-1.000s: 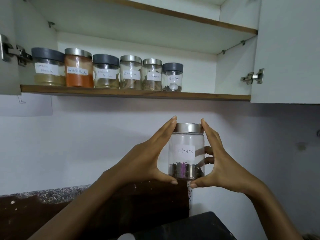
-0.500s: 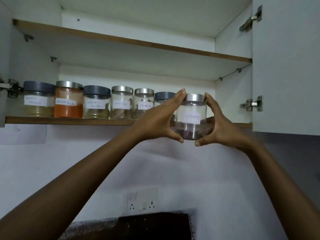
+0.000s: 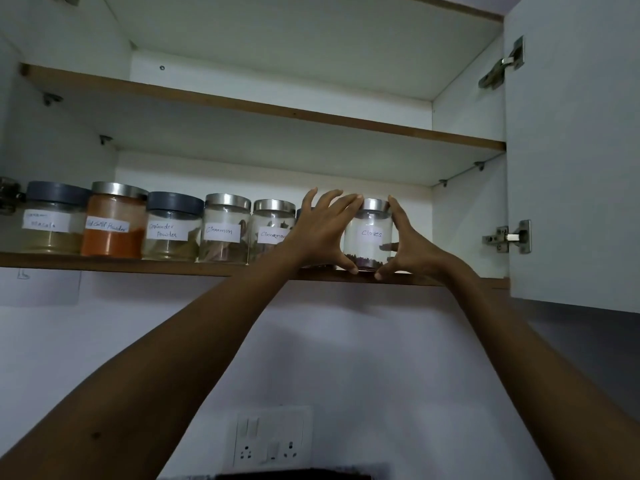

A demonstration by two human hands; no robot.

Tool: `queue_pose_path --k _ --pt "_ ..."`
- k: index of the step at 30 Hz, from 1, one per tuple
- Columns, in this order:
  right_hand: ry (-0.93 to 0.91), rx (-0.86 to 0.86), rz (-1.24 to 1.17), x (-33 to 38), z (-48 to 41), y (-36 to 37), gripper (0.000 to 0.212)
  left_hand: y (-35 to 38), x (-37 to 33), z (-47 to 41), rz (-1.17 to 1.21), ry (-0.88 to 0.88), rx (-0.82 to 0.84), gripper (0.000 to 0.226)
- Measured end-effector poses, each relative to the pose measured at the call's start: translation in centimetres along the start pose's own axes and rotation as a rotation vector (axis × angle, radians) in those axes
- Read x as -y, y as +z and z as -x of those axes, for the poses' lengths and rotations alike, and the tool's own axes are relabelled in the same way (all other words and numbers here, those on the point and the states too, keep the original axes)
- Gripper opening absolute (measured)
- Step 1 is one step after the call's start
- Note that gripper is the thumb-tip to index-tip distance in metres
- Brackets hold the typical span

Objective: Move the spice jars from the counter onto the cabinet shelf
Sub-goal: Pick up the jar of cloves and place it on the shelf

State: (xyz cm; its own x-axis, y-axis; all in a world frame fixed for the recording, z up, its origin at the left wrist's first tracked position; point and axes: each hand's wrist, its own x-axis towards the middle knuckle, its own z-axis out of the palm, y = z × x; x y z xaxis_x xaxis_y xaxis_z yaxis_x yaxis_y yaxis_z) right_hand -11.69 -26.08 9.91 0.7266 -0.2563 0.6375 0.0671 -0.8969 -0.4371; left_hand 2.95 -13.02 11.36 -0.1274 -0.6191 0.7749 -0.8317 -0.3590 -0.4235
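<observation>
A second ago you held the Cloves jar [image 3: 369, 237] well below the cabinet. You have since lifted it to the lower shelf [image 3: 138, 268], at the right end of the jar row [image 3: 225, 233]. Your left hand [image 3: 322, 233] and right hand [image 3: 407, 244] both clasp it, forefingers at the lid and thumbs at the base. It looks set down, though your thumbs hide the bottom. If so, only releasing this jar remains.

Orange chilli powder jar [image 3: 113, 226], grey-lidded coriander jar [image 3: 172, 227], brown-edged shelf [image 3: 138, 268]
</observation>
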Motion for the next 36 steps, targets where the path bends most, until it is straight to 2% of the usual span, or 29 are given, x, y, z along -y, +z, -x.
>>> queue_pose_path --k 9,13,17,25,29,32,34,36 --pt "0.119 0.037 0.103 -1.6 -2.4 -0.2 0.135 1.3 0.0 -1.4 -0.032 -0.058 0.066 0.119" --pt "0.169 0.085 0.024 -2.1 -2.8 0.0 0.127 2.0 0.1 -1.4 -0.087 -0.052 0.044 0.107" --pt "0.158 0.031 0.000 -2.8 -3.4 0.7 0.111 2.6 0.1 -1.5 -0.111 -0.066 0.027 0.104" --pt "0.140 -0.035 -0.032 -4.2 -3.8 1.8 0.105 3.7 0.3 -1.6 -0.181 -0.077 0.049 0.102" --pt "0.120 -0.157 0.096 -4.0 -2.1 2.6 0.105 3.9 -0.1 -0.2 -0.196 -0.052 -0.089 0.088" --pt "0.050 -0.292 0.324 -3.0 0.9 4.6 0.100 4.7 -0.9 2.2 -0.181 0.059 -0.248 0.079" --pt "0.003 -0.348 0.415 -2.3 3.4 6.2 0.094 5.1 -1.7 4.3 -0.102 0.104 -0.272 0.076" --pt "-0.032 -0.356 0.405 -1.8 5.8 7.9 0.090 4.9 -2.9 7.2 0.035 0.116 -0.289 0.070"
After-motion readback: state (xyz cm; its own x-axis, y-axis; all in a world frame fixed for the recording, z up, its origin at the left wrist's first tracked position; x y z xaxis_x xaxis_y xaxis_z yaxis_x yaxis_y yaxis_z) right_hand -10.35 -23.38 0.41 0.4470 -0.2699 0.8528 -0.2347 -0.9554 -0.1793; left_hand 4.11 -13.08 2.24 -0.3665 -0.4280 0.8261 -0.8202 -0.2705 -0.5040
